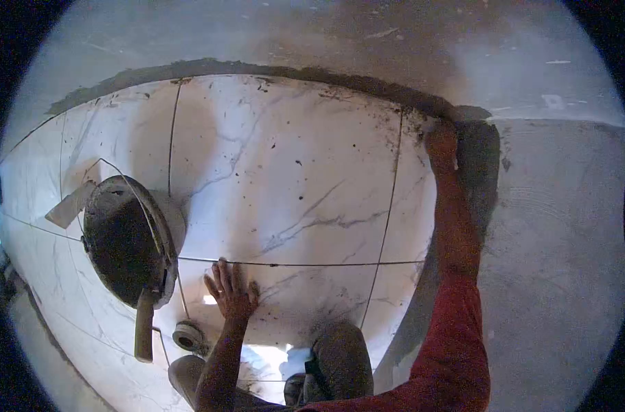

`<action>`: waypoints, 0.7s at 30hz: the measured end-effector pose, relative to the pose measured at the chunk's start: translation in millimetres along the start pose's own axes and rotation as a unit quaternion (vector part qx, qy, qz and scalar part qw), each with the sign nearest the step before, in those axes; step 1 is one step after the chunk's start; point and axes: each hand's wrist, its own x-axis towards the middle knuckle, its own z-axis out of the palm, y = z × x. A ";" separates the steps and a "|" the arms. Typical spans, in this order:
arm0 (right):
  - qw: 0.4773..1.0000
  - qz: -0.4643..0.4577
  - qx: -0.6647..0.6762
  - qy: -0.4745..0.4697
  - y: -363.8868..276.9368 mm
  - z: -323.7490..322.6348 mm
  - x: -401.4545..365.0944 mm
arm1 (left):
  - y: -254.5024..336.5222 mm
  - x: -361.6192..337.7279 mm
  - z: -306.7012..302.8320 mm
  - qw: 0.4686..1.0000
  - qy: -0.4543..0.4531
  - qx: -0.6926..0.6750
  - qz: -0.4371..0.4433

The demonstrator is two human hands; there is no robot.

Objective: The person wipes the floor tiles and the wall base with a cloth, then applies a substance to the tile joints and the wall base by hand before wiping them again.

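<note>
I look down on white marble floor tiles (pixel 292 178) with dark joints. My left hand (pixel 230 290) lies flat on a tile near me, fingers spread, holding nothing. My right hand (pixel 441 145) reaches far out to the right corner of the tiled patch, at the tile edge where dark wet mortar (pixel 481 165) meets it; whether its fingers hold anything I cannot tell. The right sleeve is red. A bucket (pixel 128 237) with dark mortar inside stands on the tiles at left, a trowel handle (pixel 143 328) sticking out of it toward me.
Bare grey cement floor (pixel 560 261) stretches to the right and beyond the tiles. A mortar bed rims the far tile edge (pixel 271 70). A small round white object (pixel 187 336) lies by the bucket. My knees (pixel 340 353) rest on the near tiles.
</note>
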 end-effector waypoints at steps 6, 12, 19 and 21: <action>1.000 -0.010 -0.006 -0.005 -49.1 -45.0 -3.3 | 3.2 0.7 2.8 1.000 0.000 -0.007 -0.008; 0.980 0.044 0.056 0.186 -75.3 -6.6 6.1 | 0.5 4.0 -0.8 1.000 0.008 -0.014 -0.002; 0.995 -0.055 0.004 0.083 -61.1 30.2 8.1 | 1.2 -0.2 -2.7 0.999 0.007 -0.032 -0.017; 0.991 -0.079 -0.015 0.104 -77.4 43.3 12.3 | 5.4 1.8 -6.1 1.000 0.002 -0.029 -0.011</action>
